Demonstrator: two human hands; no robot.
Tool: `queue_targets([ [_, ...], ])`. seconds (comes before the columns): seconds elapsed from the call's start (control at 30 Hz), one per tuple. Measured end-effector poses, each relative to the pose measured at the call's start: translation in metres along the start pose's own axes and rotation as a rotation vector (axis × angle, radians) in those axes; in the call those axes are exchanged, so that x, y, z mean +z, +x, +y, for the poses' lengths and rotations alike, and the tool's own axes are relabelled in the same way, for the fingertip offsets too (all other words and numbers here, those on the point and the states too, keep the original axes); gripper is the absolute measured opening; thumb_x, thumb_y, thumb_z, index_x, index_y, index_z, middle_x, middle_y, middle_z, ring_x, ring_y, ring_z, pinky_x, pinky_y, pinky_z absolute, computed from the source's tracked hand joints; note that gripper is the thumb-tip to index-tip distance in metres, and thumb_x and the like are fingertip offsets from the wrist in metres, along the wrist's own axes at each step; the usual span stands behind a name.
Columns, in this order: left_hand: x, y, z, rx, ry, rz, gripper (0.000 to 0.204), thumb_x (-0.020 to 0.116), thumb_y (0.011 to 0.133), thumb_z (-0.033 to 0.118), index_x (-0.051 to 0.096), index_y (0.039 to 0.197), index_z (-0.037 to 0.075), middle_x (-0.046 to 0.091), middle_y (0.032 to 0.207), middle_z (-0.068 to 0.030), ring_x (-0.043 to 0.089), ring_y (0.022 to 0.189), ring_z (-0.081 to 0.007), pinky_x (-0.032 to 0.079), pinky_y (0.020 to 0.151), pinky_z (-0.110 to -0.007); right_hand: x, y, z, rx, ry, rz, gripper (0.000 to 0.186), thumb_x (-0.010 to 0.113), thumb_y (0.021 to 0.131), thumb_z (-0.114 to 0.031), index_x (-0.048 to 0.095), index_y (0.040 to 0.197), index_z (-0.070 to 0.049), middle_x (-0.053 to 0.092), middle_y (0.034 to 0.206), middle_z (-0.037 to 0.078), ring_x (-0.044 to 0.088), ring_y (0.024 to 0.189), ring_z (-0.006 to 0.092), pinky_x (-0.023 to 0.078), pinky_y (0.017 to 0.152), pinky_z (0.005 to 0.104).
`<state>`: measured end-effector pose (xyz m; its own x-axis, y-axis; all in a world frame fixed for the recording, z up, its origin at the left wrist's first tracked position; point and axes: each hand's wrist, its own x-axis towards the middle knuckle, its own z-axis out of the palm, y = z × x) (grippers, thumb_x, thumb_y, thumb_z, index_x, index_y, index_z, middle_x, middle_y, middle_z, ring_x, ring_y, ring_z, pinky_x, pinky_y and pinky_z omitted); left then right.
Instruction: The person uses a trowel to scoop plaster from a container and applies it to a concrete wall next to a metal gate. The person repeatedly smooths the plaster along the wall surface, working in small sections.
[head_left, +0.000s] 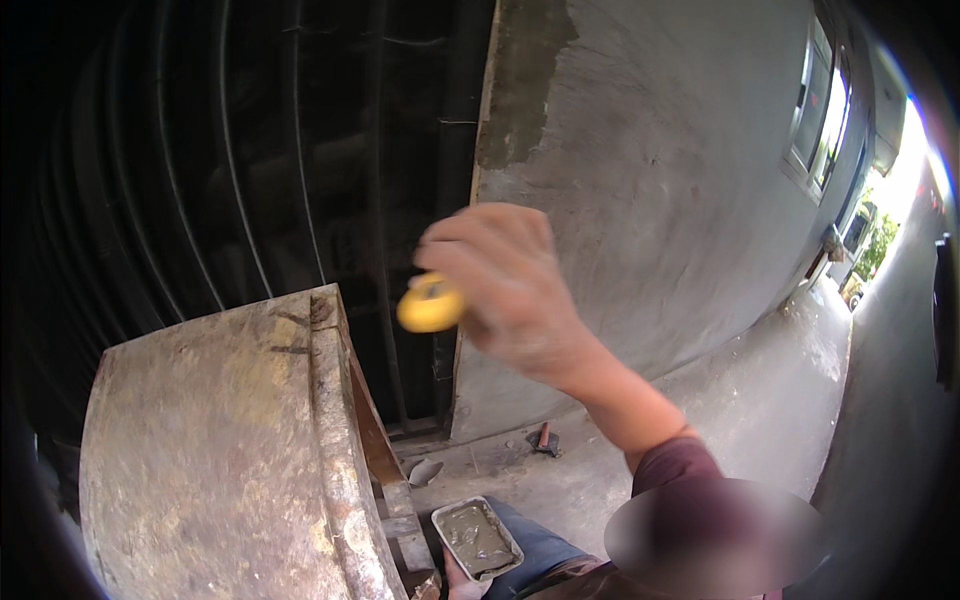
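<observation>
My right hand [505,290] is raised at mid-frame, blurred by motion, its fingers closed on a round yellow object [431,304] with a dark mark in its middle. What kind of thing it is I cannot make out. The hand is in front of the edge of a grey plastered wall [660,180]. Low in the view my left hand [462,582] grips the side of a pale rectangular tub [516,555], which holds wet grey mortar [475,535]. Most of that hand is hidden beneath the tub.
A worn, mortar-stained wooden stand [220,440] fills the lower left. Behind it rises a dark ribbed metal surface [340,150]. A tool with an orange-brown handle [544,434] and a grey scrap [425,472] lie on the floor. A darker patch [525,75] marks the wall's upper edge.
</observation>
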<state>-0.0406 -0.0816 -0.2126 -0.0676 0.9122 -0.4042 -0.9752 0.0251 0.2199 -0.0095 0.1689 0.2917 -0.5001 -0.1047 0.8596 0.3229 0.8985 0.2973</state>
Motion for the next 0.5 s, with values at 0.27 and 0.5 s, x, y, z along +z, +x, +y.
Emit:
queue_targets([
  [0.27,0.017,0.004,-0.007,-0.031,-0.037,-0.046,0.06,0.044,0.114,0.059,0.061,0.152,0.015,0.071,0.144,-0.0103,0.069,0.129,-0.0358,0.055,0.111,-0.059,0.071,0.029,0.065,-0.393,-0.247,-0.114,0.02,0.076,0.09,-0.015,0.066,0.107,-0.016,0.066,0.101,0.004,0.066,0.106,0.0231,0.049,0.109,0.0461],
  [0.5,0.002,0.006,0.0,-0.131,-0.087,-0.039,0.058,0.046,0.113,0.058,0.064,0.149,0.016,0.072,0.142,-0.0094,0.07,0.13,-0.0352,0.054,0.112,-0.059,0.091,0.019,0.095,-0.464,-0.262,-0.221,0.016,0.076,0.09,-0.015,0.064,0.1,-0.018,0.057,0.089,0.001,0.061,0.094,0.0209,0.048,0.093,0.0401],
])
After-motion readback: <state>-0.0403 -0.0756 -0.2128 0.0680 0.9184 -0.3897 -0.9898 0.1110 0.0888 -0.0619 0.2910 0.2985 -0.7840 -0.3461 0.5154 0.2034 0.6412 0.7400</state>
